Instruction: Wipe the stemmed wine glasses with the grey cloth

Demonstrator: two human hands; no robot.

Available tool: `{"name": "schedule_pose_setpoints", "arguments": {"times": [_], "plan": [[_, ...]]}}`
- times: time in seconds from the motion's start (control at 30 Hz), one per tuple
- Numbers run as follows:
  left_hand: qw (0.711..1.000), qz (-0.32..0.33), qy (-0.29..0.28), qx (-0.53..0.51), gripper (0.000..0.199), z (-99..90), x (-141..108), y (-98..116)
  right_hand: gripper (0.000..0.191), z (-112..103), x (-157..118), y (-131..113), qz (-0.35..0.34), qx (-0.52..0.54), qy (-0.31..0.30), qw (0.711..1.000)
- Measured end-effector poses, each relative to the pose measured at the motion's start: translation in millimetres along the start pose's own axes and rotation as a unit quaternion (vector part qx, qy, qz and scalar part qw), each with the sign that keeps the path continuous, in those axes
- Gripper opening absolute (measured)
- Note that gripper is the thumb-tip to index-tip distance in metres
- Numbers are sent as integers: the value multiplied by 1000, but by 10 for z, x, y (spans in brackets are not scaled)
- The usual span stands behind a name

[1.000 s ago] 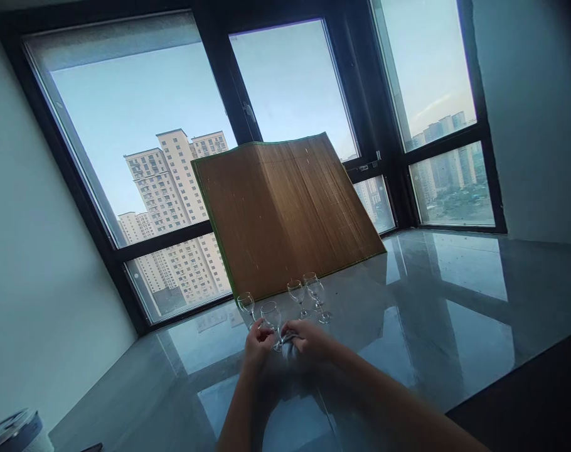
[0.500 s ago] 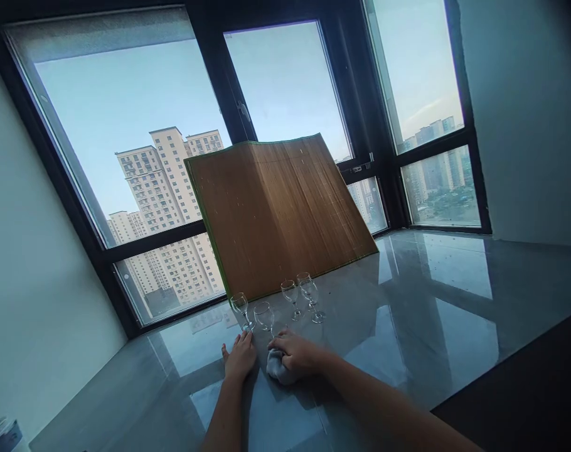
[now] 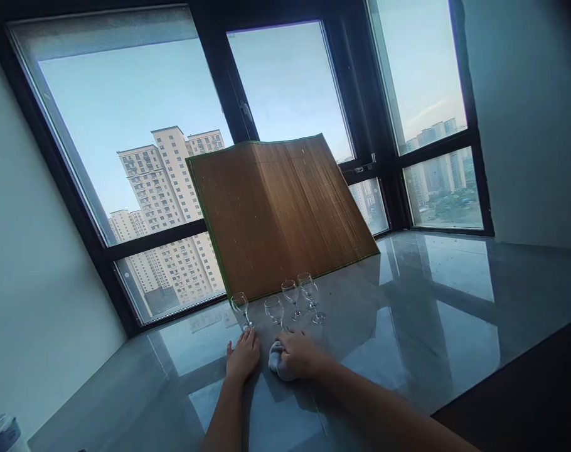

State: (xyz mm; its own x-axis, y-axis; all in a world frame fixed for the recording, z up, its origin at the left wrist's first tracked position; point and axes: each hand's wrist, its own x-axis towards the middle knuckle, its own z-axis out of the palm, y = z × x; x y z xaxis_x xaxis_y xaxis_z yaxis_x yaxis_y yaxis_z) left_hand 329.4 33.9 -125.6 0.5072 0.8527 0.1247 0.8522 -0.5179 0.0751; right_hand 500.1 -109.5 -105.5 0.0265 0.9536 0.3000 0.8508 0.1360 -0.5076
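My left hand [image 3: 243, 356] lies on the tiled surface with its fingers stretched out, the tips at the foot of the leftmost wine glass [image 3: 240, 304]. Bunched under my right hand [image 3: 298, 355] is a light grey cloth [image 3: 278, 363], gripped by closed fingers. Just beyond the right fingers is another clear wine glass [image 3: 274, 309]; its stem runs down toward them, and whether they touch its foot I cannot tell. Slightly farther back and to the right stand more upright stemmed glasses, among them one wine glass [image 3: 290, 292] and another wine glass [image 3: 309, 290].
A brown slatted mat [image 3: 285, 216] with green edging leans against the dark window frame [image 3: 154, 242] behind the glasses. A container [image 3: 5, 433] is partly visible at the lower left. The glossy tiled ledge [image 3: 361, 351] ends at a dark edge on the right.
The glass by my right hand has shifted right, toward the back pair. My right hand and the cloth have moved slightly right; my left hand stays by the leftmost glass.
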Motion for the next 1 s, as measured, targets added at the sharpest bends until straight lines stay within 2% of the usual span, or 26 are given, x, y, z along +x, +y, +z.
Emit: {"name": "schedule_pose_setpoints", "arguments": {"times": [0.1, 0.17, 0.3, 0.47, 0.73, 0.87, 1.0], "plan": [[1000, -20, -6, 8, 55, -35, -26, 51, 52, 8, 2, 0, -18, 26, -17, 999], [999, -31, 0, 12, 54, -59, -43, 75, 49, 8, 7, -1, -14, 24, -23, 999], [999, -32, 1, 12, 54, -83, -61, 82, 36, -1, -2, -24, 25, -7, -19, 999], [999, -28, -20, -13, 55, -66, -29, 57, 33, -30, -42, -72, 85, -41, 5, 996], [998, -32, 40, -28, 48, -39, -35, 52, 37, -106, -68, -78, 151, -74, 37, 985], [995, -57, 69, -40, 49, -29, -38, 38, 40, -131, -60, -49, 163, -72, 36, 983], [997, -50, 53, -37, 53, 4, -21, 21, 42, -134, -42, -18, 168, -65, 37, 983]]}}
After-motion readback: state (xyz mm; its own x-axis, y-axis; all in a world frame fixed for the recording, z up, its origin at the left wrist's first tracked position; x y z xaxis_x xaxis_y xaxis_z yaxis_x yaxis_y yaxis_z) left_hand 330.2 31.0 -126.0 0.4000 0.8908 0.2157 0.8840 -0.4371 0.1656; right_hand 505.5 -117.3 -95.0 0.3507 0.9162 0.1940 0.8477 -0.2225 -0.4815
